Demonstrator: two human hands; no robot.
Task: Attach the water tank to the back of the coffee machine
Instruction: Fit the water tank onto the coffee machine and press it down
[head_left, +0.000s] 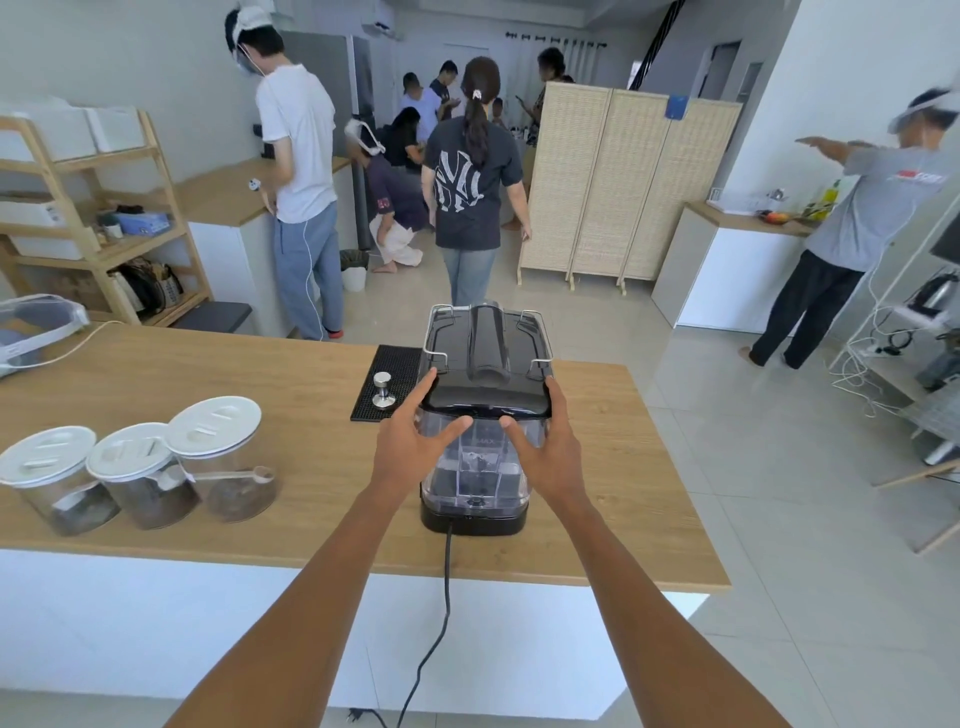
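Reaching forward from the near edge, both forearms bare, over the wooden counter (291, 374). Trailing off the counter's near edge at 6 o'clock and hanging down to the floor, a black power cord (445, 597). Sitting upright at the back of the coffee machine (488, 343), on its black base and facing the camera, the clear water tank (475, 470) with its black lid. Spreading wide on the tank's 9 o'clock side, the left hand (410, 441): thumb lying across the clear front just under the lid, index finger stretching up along the lid's corner. Mirroring it at 3 o'clock, the right hand (548, 441), thumb pressing on the front wall, fingers curving round the lid's far corner. Both hands resting open against the tank, flanking rather than closing round it; not possible to tell how firmly gripping.

Standing at 9 o'clock from the tank, well apart, three clear jars (140, 462) with white lids, touching in a row, dark grounds inside; a wooden scoop leaning against the nearest ones. Lying at 10 o'clock just beside the machine, a black rubber mat (397, 364) carrying a metal tamper (383, 391) upright.

Standing farther off on the tiled floor, several people, and a folding woven screen (628, 182) at 1 o'clock.
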